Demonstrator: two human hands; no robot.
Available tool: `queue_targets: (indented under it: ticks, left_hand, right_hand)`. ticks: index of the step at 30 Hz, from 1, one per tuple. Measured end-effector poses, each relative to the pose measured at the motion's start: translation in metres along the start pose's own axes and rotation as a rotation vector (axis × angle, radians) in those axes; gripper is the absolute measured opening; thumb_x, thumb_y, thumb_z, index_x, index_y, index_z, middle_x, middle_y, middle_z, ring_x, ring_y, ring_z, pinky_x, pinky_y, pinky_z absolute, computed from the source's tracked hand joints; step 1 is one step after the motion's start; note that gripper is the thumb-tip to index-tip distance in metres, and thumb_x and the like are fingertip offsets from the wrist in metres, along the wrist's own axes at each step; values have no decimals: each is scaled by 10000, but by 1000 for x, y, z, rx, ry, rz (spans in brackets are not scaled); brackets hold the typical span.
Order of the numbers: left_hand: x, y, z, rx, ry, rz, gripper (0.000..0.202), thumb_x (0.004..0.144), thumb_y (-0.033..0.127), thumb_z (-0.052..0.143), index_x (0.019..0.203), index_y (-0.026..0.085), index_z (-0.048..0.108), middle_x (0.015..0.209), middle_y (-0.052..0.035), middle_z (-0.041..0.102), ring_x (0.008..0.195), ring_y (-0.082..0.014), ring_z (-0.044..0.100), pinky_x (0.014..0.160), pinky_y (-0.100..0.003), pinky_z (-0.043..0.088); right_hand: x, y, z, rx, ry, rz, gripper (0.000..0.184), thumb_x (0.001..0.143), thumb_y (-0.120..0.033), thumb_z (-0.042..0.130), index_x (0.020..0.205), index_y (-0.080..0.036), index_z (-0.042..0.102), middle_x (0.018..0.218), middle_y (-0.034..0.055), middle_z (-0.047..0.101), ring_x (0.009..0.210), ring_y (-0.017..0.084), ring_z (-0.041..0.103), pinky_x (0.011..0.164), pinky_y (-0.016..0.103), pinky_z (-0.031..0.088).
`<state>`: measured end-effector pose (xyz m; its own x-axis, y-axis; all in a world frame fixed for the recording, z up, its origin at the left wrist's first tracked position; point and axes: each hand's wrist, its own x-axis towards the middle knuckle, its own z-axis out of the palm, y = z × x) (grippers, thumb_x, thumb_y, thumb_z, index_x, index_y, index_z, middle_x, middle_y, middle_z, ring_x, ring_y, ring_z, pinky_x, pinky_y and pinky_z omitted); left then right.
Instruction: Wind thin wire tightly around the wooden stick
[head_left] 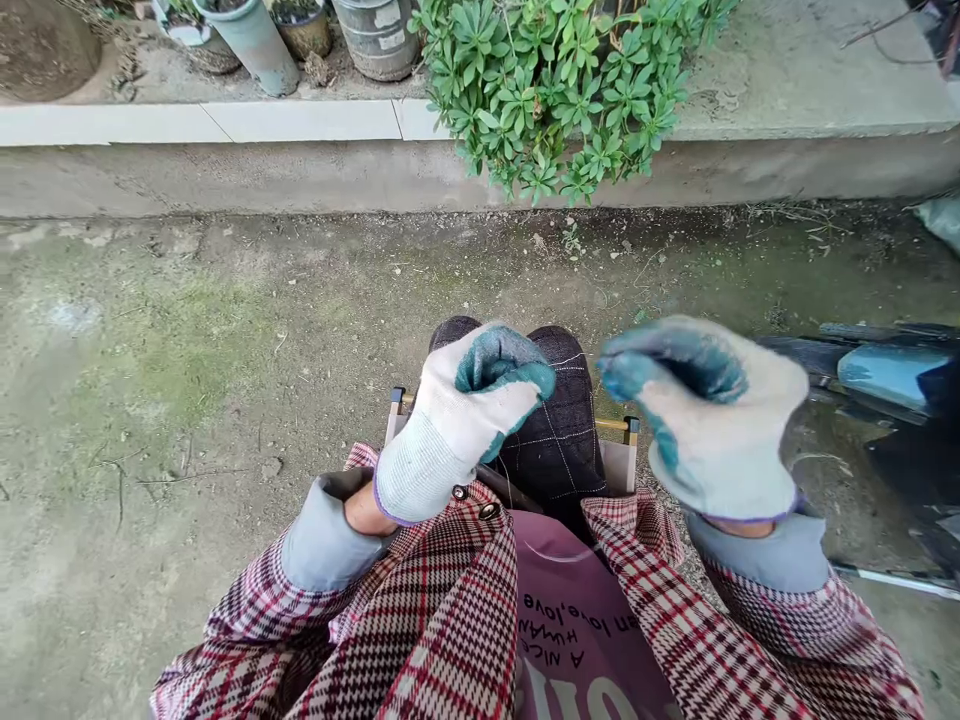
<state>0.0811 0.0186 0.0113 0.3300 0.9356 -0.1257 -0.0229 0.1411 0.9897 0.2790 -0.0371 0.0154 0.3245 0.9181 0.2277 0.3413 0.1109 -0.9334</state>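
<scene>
Both my hands wear white knit gloves with blue-green coated palms and fingers. My left hand (469,410) is above my left thigh, its thumb and fingertips pressed together in a pinch. A thin pale thread-like line (511,482) shows just below it; whether it joins the hand I cannot tell. To the right, apart from the left, my right hand (701,405) is also pinched, fingertips pointing left and slightly blurred. Anything in either pinch is too small or hidden. Dark checked trousers (559,440) cover my knees beneath the hands.
I sit on a low seat with a light metal frame (630,455). A blue and black object (885,375), smeared by blur, lies at right. Ahead, a raised concrete ledge (300,180) carries a leafy green plant (555,90) and several pots, including a grey bucket (379,40).
</scene>
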Motion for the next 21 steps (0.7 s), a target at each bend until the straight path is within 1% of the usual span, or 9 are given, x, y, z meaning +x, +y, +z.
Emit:
queue_targets:
  ticks: [2, 4, 8, 10, 12, 14, 16, 19, 21]
  left_hand:
    - [0, 0, 1, 49, 21, 33, 11, 759, 206, 722, 756, 197, 719, 796, -12, 744, 774, -160, 682, 714, -266, 585]
    - [0, -2, 1, 67, 27, 34, 19, 771, 217, 725, 776, 200, 718, 795, -12, 747, 765, -164, 685, 693, -264, 587]
    - [-3, -5, 1, 7, 43, -76, 45, 814, 235, 739, 825, 215, 700, 687, 27, 678, 543, -103, 562, 480, -205, 455]
    - [-7, -6, 5, -66, 5, -160, 47, 845, 241, 732, 865, 219, 696, 659, 41, 662, 470, -88, 515, 429, -199, 416]
    - [-11, -6, 12, -128, -91, -204, 52, 857, 243, 737, 880, 214, 700, 689, 31, 694, 509, -107, 582, 472, -211, 483]
    - [-16, -6, 19, -146, -211, -202, 63, 829, 219, 778, 857, 198, 726, 763, 5, 737, 659, -132, 674, 612, -225, 573]
    - [-19, -7, 26, -163, -368, -225, 80, 788, 199, 831, 828, 180, 763, 819, -13, 760, 766, -140, 693, 725, -233, 593]
    - [-20, -5, 34, -223, -628, -405, 114, 797, 253, 877, 846, 181, 804, 850, -33, 787, 803, -166, 712, 807, -284, 613]
    - [-21, -4, 39, -276, -720, -520, 126, 815, 288, 883, 864, 196, 812, 883, -47, 812, 847, -198, 751, 880, -339, 633]
  right_hand:
    - [-9, -6, 2, -60, -89, -1, 39, 906, -287, 886, 931, -297, 858, 951, 40, 822, 910, 260, 788, 785, 377, 658]
    - [-16, -7, 6, -45, -109, 17, 31, 932, -318, 865, 951, -295, 857, 971, 49, 823, 931, 272, 791, 820, 399, 667]
    - [-17, 3, 12, 41, -108, 89, 94, 991, -333, 784, 1007, -266, 848, 999, 43, 829, 910, 246, 787, 846, 402, 673]
    - [-11, 12, 13, 23, -120, 106, 122, 993, -318, 751, 1040, -248, 840, 1035, 44, 831, 942, 240, 787, 865, 396, 671]
    - [1, 22, 13, -25, -117, 78, 155, 993, -270, 701, 1073, -236, 829, 1075, 38, 832, 993, 232, 786, 921, 400, 663]
    - [14, 32, 13, -92, -120, 23, 197, 991, -220, 659, 1110, -224, 816, 1110, 34, 834, 1036, 224, 784, 985, 405, 646]
    - [28, 38, 13, -209, -159, -22, 218, 998, -195, 647, 1146, -221, 805, 1159, 34, 835, 1088, 224, 778, 1046, 414, 625]
    - [41, 35, 18, -406, -256, -84, 240, 1012, -129, 640, 1169, -222, 797, 1243, 46, 826, 1177, 235, 759, 1123, 413, 583]
    - [44, 29, 23, -529, -336, -105, 248, 1032, -106, 631, 1191, -200, 796, 1279, 81, 815, 1197, 260, 753, 1129, 418, 571]
